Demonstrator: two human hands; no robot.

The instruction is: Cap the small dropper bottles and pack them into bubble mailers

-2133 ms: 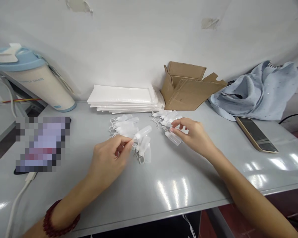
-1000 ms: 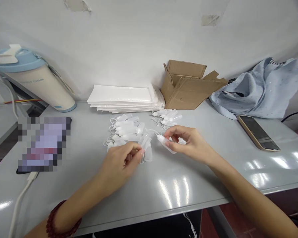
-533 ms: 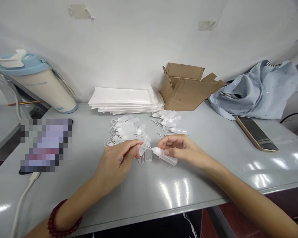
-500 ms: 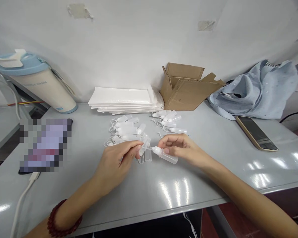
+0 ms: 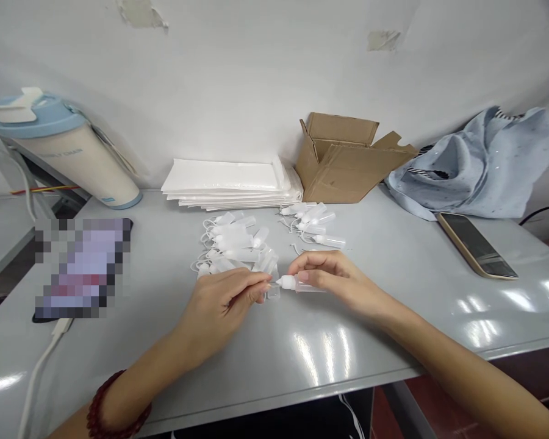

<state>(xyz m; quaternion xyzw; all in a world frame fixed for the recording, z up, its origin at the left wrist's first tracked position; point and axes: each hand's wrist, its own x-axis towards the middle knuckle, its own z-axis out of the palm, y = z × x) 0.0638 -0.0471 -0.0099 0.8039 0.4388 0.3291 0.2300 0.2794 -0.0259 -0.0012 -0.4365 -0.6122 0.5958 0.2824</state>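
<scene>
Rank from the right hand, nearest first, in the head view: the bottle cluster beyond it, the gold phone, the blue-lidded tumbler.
1. bottle cluster, just beyond the right hand, toward the back.
2. gold phone, lying flat, off to the right.
3. blue-lidded tumbler, far left, at the back.

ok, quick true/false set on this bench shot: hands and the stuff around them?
1. The right hand has a small translucent plastic dropper bottle in its grip. True.
2. The open brown cardboard box sits left of the stack of flat white bags. False: it sits right of the stack.
3. The left hand has a dark red bead bracelet at its wrist. True.
4. The gold-edged smartphone lies on the crumpled pale blue cloth. False: it lies on the grey table, in front of the cloth.
5. The left hand pinches at the bottle's nozzle end. True.
</scene>
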